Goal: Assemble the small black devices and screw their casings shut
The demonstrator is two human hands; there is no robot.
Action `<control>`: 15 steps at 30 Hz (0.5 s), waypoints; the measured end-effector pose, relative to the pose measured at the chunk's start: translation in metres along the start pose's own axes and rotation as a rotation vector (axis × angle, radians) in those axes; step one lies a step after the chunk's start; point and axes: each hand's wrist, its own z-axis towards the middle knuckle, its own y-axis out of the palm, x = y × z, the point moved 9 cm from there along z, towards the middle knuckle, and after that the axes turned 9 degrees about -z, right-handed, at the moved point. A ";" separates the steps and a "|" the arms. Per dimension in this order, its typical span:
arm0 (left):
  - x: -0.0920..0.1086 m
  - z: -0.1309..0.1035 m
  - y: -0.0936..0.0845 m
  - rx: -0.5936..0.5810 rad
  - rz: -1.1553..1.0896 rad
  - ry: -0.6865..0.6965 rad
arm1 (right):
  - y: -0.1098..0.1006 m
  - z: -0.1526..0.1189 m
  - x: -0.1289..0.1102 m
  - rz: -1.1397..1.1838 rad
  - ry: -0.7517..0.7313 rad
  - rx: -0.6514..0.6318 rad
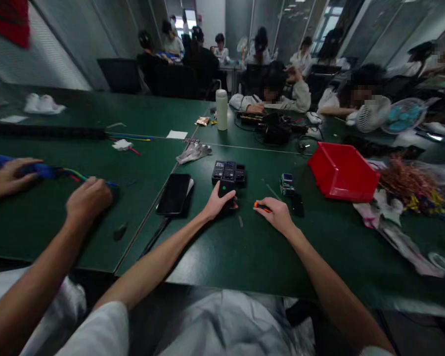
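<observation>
My left hand [215,203] is closed around a small black box [227,187] with a green dot on its face. Just beyond it, several black box-shaped modules [229,169] sit side by side on the green table. My right hand [281,215] pinches a slim orange-and-black hand tool [261,206] low over the tabletop; its exact kind cannot be made out. To the right of that hand lie a small circuit board [287,185] and a flat black piece [297,204].
A black phone [174,194] and a cable lie left of my left hand. A co-worker's hands [89,200] handle wires at far left. A red bin [343,173] and bundled copper-coloured wires [406,180] stand right. Further back are a glove [194,153] and a bottle [221,110].
</observation>
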 end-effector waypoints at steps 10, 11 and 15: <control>-0.001 0.000 -0.001 0.003 0.012 -0.006 | 0.001 0.003 -0.002 -0.005 0.017 -0.066; -0.001 0.000 -0.001 0.002 0.011 -0.004 | 0.001 0.003 -0.002 -0.008 0.023 -0.079; -0.001 0.001 -0.001 0.003 0.012 0.005 | 0.005 0.004 -0.001 -0.006 0.050 -0.128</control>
